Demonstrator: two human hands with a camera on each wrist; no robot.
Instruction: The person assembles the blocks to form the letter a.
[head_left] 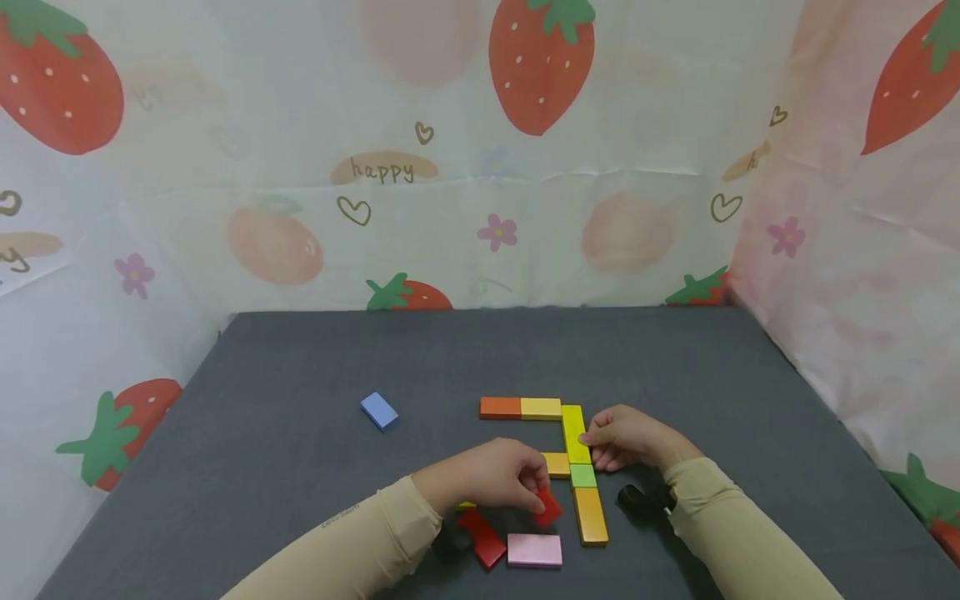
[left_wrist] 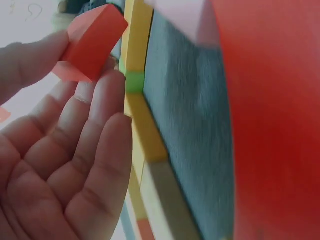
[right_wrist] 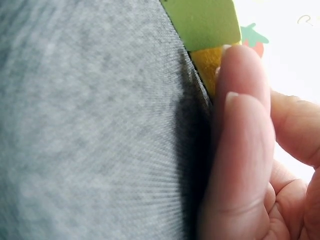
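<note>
In the head view my left hand pinches a small red block between thumb and fingers, above the table. The left wrist view shows this red block at the fingertips. My right hand rests at the right side of a long yellow block, its fingertips touching the edge. That block stands in a joined line with a small green block and a long orange block. A light orange block meets the line from the left, partly hidden by my left hand.
At the line's far end, a pale yellow block and an orange-red block extend left. Loose nearby lie a pink block and a red block; a blue block lies farther left. The dark tabletop meets printed curtains.
</note>
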